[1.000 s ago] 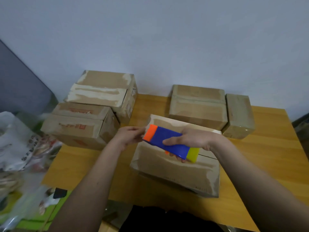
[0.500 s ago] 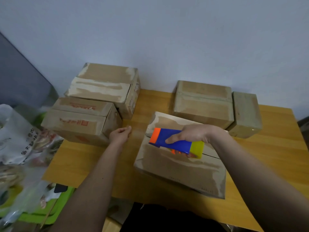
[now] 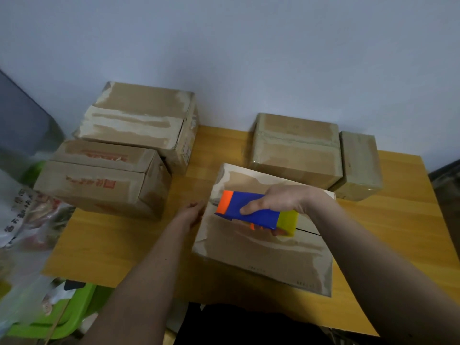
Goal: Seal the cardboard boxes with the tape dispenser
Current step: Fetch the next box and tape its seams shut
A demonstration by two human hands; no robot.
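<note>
A cardboard box lies flat in front of me on the wooden table, its top seam running left to right. My right hand grips a tape dispenser with an orange nose, blue body and yellow-green rear. The dispenser sits on the box's top near the left end of the seam. My left hand rests against the box's left edge, fingers straight. The dispenser's underside is hidden.
Two larger boxes stand at the back left. A medium box and a small one stand at the back right by the wall. Plastic bags and a green bin sit beyond the table's left edge.
My left hand has let go of the dispenser's nose, swung out left, then come back to the box's left edge. The dispenser stays on the box's top.
</note>
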